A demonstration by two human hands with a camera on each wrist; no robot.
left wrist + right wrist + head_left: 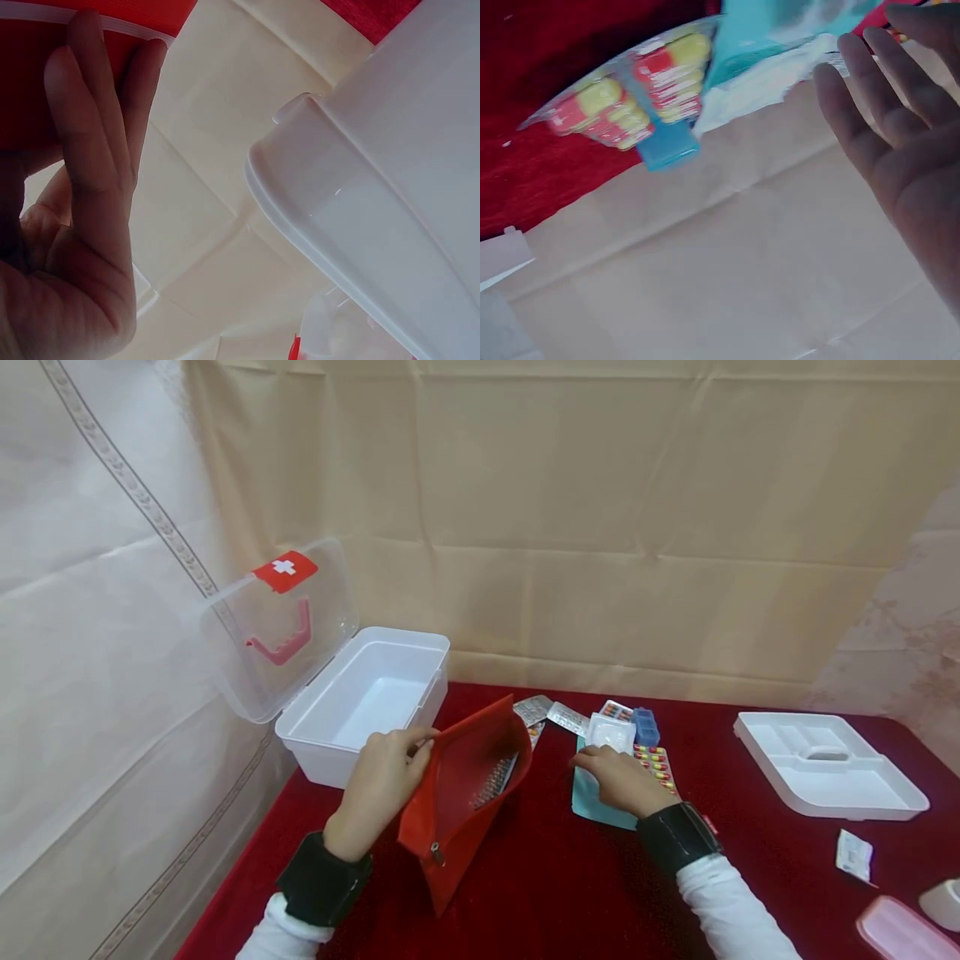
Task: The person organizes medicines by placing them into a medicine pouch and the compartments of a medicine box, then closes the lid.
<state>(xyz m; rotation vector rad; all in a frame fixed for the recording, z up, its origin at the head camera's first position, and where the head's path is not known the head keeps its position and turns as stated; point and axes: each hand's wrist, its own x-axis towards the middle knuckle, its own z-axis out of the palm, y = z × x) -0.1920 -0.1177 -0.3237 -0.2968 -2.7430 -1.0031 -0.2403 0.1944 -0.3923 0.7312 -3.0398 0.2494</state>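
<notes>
Red pouch [459,789]: pinched at rim by left hand [388,785], best gripped there, judged light, floppy; right of pouch, right hand [624,778] held loosely extended.

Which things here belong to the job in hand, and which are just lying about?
Likely in the job:
Red pouch, in the left grip
Silver blister pack inside it
Turquoise item, near the right grip

Apparently lying about:
White tray
Pink item
Small white packet
Open white box, untouched
</notes>
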